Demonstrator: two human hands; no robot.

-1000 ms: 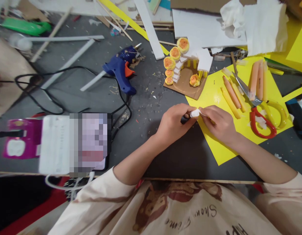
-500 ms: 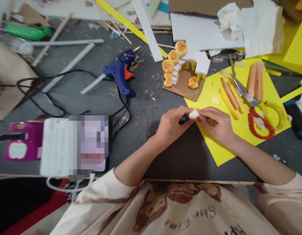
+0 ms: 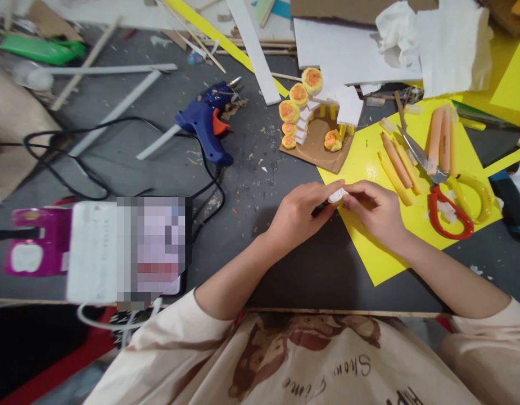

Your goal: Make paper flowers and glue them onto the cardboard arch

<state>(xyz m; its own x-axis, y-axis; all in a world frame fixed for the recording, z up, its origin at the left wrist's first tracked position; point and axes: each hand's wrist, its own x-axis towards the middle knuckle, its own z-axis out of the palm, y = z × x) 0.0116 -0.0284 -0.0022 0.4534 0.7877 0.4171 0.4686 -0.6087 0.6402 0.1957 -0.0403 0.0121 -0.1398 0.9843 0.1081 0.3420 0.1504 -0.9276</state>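
A small crumpled white wad (image 3: 338, 195), tissue-like in look, is pinched between the fingers of both hands above the front of the table. My left hand (image 3: 302, 211) grips it from the left, thumb below and fingers above. From the right, the fingertips of my right hand (image 3: 375, 211) press on the wad's other end. Just beyond the hands stands a small cardboard model (image 3: 316, 147) with white steps and several yellow-and-orange flower-like rounds (image 3: 312, 81). Yellow paper (image 3: 371, 261) lies partly beneath my right hand.
Scissors (image 3: 439, 197) with red and yellow handles and several crayon-like sticks (image 3: 397, 163) lie on the yellow paper. A blue glue gun (image 3: 204, 121) with a black cord rests to the left. Nearer the front edge is a phone (image 3: 158, 247). Crumpled tissue (image 3: 397, 34) lies at the back.
The white wad has turned and shifted slightly right between my fingers. Fingers of both hands have changed their hold, the left ones stretching further over the wad.
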